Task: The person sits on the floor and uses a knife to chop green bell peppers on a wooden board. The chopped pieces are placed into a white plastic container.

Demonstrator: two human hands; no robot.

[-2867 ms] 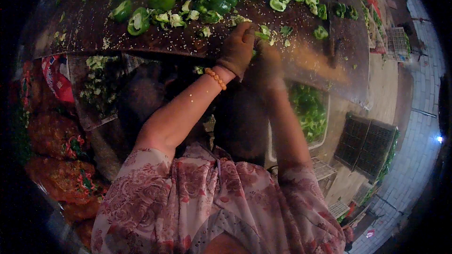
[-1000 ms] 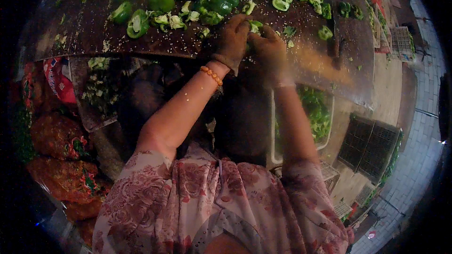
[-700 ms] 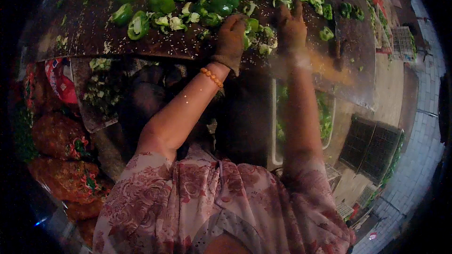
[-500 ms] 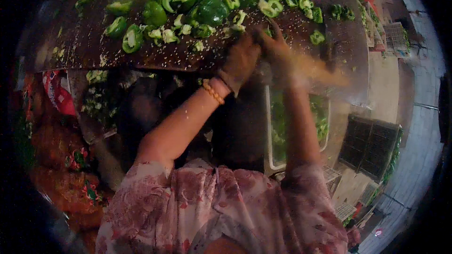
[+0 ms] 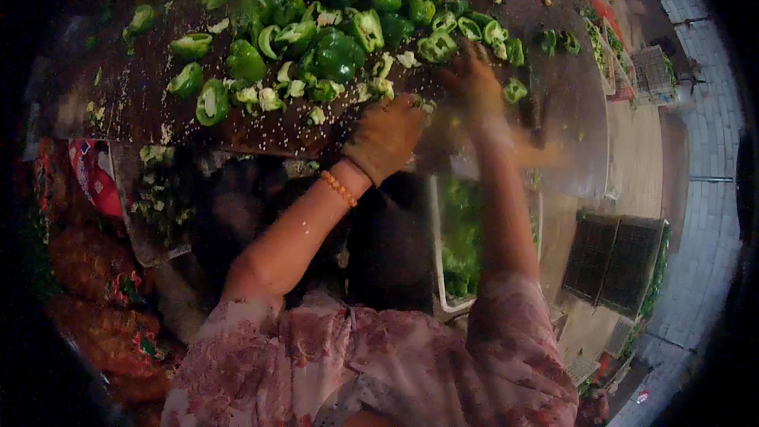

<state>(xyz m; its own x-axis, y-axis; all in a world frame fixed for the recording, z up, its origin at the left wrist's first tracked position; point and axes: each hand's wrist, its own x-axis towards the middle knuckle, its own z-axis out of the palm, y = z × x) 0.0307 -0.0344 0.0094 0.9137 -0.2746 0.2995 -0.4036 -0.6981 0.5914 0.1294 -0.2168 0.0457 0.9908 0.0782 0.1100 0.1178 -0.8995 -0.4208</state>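
A dark table top (image 5: 142, 103) carries a heap of green peppers (image 5: 340, 51), some whole, some cut open, with pale seeds scattered around. My left hand (image 5: 385, 136) rests curled at the table's near edge beside the cut pieces; a bead bracelet (image 5: 338, 187) sits on its wrist. What it holds is hidden. My right hand (image 5: 473, 79) is blurred with motion over pepper pieces at the right of the heap, fingers spread.
Below the table edge stands a white crate (image 5: 466, 245) with cut green pepper. Red mesh sacks (image 5: 87, 285) lie at the lower left. A dark slatted crate (image 5: 621, 257) stands on the paved floor at the right.
My right hand has swept from the table edge up into the pepper pieces. My left hand stays at the edge. The view has tilted, showing more of the pepper heap.
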